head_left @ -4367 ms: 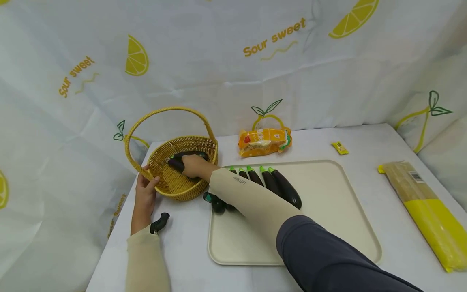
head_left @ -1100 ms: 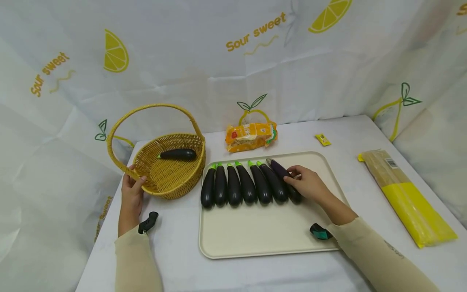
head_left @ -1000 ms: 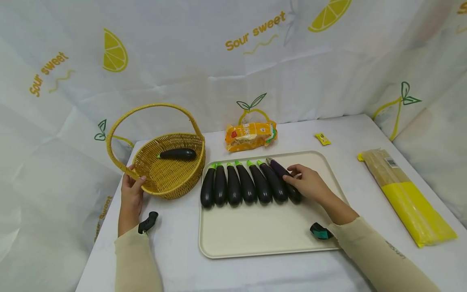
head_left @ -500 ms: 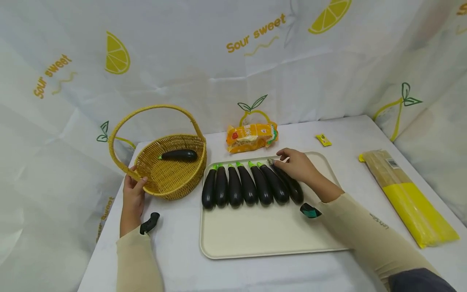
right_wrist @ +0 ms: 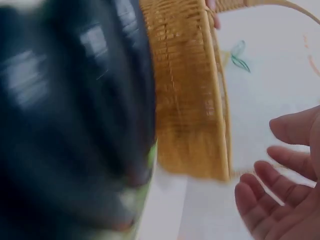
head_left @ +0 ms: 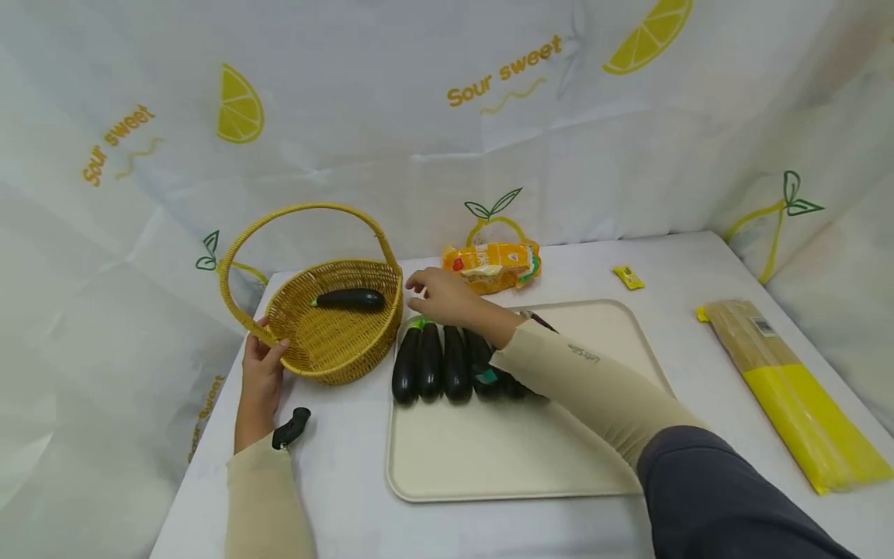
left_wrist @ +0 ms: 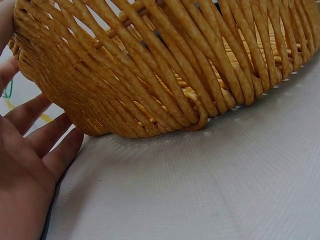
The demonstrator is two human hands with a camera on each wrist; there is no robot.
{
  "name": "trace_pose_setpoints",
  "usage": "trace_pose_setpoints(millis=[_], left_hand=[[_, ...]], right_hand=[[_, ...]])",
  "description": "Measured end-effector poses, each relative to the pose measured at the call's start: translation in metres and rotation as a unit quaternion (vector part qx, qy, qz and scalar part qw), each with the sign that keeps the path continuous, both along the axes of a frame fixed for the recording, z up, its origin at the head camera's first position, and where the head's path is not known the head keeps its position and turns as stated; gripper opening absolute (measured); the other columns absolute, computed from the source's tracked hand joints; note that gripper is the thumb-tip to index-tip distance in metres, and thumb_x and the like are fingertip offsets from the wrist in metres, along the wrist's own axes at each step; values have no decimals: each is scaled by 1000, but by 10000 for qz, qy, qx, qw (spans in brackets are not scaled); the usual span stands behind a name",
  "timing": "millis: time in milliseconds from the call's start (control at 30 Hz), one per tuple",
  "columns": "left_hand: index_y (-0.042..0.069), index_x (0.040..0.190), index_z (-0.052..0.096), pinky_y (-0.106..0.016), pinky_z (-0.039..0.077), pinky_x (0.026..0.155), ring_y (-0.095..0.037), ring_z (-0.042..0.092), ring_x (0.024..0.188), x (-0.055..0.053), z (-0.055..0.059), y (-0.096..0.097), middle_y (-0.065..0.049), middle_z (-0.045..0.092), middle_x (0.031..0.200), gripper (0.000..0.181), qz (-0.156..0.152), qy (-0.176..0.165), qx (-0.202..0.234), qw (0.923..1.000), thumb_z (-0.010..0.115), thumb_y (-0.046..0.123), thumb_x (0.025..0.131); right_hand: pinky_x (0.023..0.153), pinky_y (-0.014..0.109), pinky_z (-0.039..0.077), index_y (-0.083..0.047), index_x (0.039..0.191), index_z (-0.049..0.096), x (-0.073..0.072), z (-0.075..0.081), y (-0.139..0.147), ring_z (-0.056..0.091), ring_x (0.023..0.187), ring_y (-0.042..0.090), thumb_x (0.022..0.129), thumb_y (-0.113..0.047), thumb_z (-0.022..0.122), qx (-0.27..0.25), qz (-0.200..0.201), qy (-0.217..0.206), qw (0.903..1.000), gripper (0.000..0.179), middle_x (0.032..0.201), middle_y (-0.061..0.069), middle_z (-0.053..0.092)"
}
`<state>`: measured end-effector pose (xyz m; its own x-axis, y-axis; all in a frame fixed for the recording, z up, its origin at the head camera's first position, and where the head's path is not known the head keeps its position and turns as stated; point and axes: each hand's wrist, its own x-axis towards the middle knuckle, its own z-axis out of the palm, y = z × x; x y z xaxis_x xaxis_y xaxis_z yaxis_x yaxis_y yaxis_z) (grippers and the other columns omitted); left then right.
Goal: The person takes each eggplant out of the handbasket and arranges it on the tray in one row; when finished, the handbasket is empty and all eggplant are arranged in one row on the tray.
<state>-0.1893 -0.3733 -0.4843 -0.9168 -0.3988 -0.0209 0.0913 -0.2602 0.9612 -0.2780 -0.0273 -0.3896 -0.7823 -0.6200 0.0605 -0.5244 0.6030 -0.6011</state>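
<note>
A yellow woven basket (head_left: 338, 365) with a tall handle stands on the left of the table. My left hand (head_left: 262, 380) grips its near-left rim at the handle's foot, thumb over the rim; in the left wrist view, its fingers (left_wrist: 62, 150) lie against the woven side. One dark eggplant (head_left: 351, 300) lies inside the basket. Just right of the basket's rim, my right hand (head_left: 447, 297) is in the air, fingers loosely bent around nothing. Below it, a row of several eggplants (head_left: 457, 369) lies on the beige tray (head_left: 503, 466); my right forearm hides the row's right part.
An orange food packet (head_left: 494, 268) sits behind the tray, partly behind the right hand. Farther right are a small yellow sachet (head_left: 628, 277) and a long yellow-and-clear packet (head_left: 796, 396). A white printed cloth (head_left: 363, 93) hangs behind the table.
My right hand took an eggplant from the basket and laid it at the row's right end. It let go, then moved left towards the basket. My left hand stayed on the rim.
</note>
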Motion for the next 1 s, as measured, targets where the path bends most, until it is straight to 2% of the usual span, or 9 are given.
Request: trace_pose_setpoints(millis=[100, 200, 300, 367, 500, 600, 733, 867, 1000], left_hand=[[22, 144, 39, -24, 39, 93, -19, 42, 122, 0, 2, -1, -8, 40, 143, 60, -75, -71, -144, 9998, 58, -3, 93], [22, 144, 38, -24, 39, 93, -18, 43, 121, -1, 5, -3, -8, 39, 142, 60, -38, -70, -251, 9997, 59, -3, 94], [22, 144, 39, -24, 39, 92, -17, 44, 119, -2, 7, -5, -8, 40, 142, 60, -9, -44, -242, 9997, 59, -3, 93], [22, 144, 38, -23, 40, 92, -16, 44, 119, -3, 8, -5, -7, 40, 142, 60, -46, -103, -242, 9996, 59, -2, 93], [24, 144, 37, -22, 41, 91, -16, 44, 120, -4, 5, -4, -6, 41, 141, 62, -91, -260, -271, 9993, 61, 0, 93], [23, 143, 38, -23, 41, 91, -17, 44, 119, -5, 3, -3, -6, 42, 138, 60, -89, -244, -213, 9994, 60, -2, 93], [23, 144, 37, -23, 39, 93, -17, 44, 119, -4, 1, -1, -7, 41, 140, 59, -118, -242, -192, 9995, 57, -3, 94], [23, 144, 37, -23, 39, 93, -16, 44, 119, -3, 0, 0, -8, 39, 144, 59, -86, -265, -232, 9993, 58, -2, 94], [23, 143, 38, -23, 40, 92, -16, 45, 118, -3, 0, -2, -9, 39, 143, 59, -19, -176, -177, 9997, 58, -3, 94]], right_hand=[[91, 35, 45, -8, 130, 58, -9, 3, -37, 57, 108, 19, 99, -28, 56, 51, 298, 97, 9995, 37, 122, 6, 60], [93, 33, 44, -9, 131, 57, -20, 4, -67, 56, 112, 17, 100, -29, 55, 97, 394, 180, 9990, 37, 125, 4, 59], [95, 32, 43, -10, 134, 56, -31, 1, -91, 54, 117, 17, 101, -26, 53, 424, 504, 359, 9972, 36, 131, 3, 57], [97, 31, 42, -10, 137, 53, -36, -3, -101, 52, 121, 17, 102, -23, 52, 942, 620, 530, 9922, 37, 134, 4, 55], [104, 31, 35, -12, 144, 46, -44, -14, -117, 42, 132, 19, 102, -22, 51, 1894, 934, 828, 9739, 44, 144, 4, 47], [108, 32, 30, -11, 149, 38, -47, -24, -126, 36, 137, 20, 103, -23, 50, 2084, 1102, 908, 9676, 49, 150, 5, 40], [108, 32, 30, -12, 152, 31, -45, -36, -132, 35, 138, 21, 105, -22, 40, 2296, 1063, 1035, 9619, 49, 152, 6, 36], [101, 31, 39, -13, 145, 46, -43, -42, -135, 48, 126, 19, 105, -22, 42, 2369, 955, 1382, 9569, 41, 140, 5, 50], [95, 30, 43, -14, 130, 61, -44, -39, -139, 55, 115, 16, 101, -24, 54, 2048, 882, 1392, 9648, 31, 124, 1, 60]])
